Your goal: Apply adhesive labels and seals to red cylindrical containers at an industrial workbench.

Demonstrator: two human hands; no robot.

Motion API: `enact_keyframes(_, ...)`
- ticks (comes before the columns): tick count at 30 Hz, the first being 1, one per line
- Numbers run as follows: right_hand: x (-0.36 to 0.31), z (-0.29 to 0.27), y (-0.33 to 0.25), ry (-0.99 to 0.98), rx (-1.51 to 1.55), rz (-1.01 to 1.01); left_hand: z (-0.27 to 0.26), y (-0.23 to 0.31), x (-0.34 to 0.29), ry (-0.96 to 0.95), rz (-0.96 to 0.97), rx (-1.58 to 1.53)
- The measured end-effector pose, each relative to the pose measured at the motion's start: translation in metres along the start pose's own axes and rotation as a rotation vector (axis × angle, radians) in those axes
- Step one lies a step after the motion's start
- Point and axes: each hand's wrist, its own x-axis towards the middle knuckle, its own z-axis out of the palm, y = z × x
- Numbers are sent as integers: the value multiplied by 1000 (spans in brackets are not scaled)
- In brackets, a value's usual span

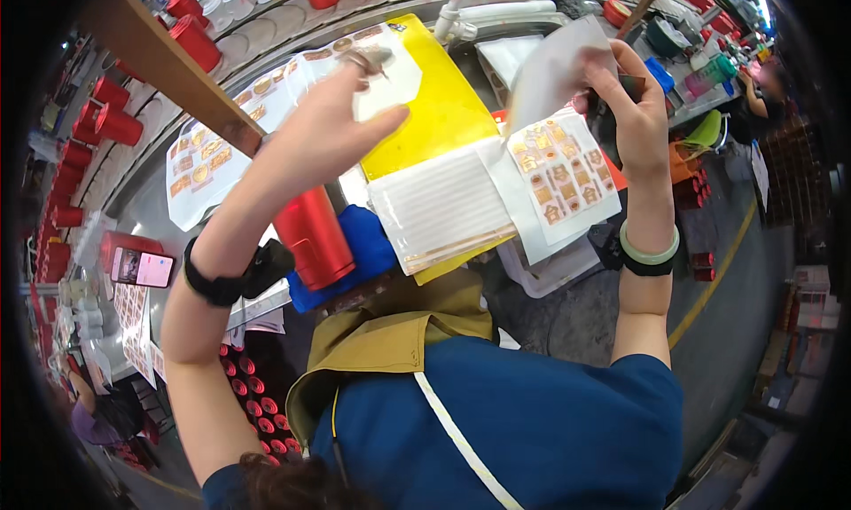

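Note:
My right hand (631, 102) pinches the edge of a thin whitish translucent sheet (554, 66), raised and slightly curled at the right of the bench. Below it lies a decal sheet (563, 177) printed with small orange and brown pictures. My left hand (332, 124) hovers over the left edge of a yellow board (439, 93), thumb spread away from the fingers; its fingertips are slightly blurred, above a white paper (390, 80). Beneath my left forearm a red metallic tumbler (315, 239) rests on a blue cloth (368, 239). A striped white pad (439, 204) covers the board's near end.
More printed decal sheets (208, 168) lie at the left. A wooden post (168, 58) rises there. Behind the bench runs a conveyor (257, 44) carrying red cups (193, 42). A phone (142, 268) stands at far left. Other people work at both sides.

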Motion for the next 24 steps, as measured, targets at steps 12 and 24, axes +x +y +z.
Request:
enact_keyframes(12, 43, 24, 130, 55, 358, 574, -27, 0, -115, 456, -93, -597)
enact_keyframes(24, 58, 44, 113, -220, -815, 110, -9, -64, -177, 619, -272, -546)
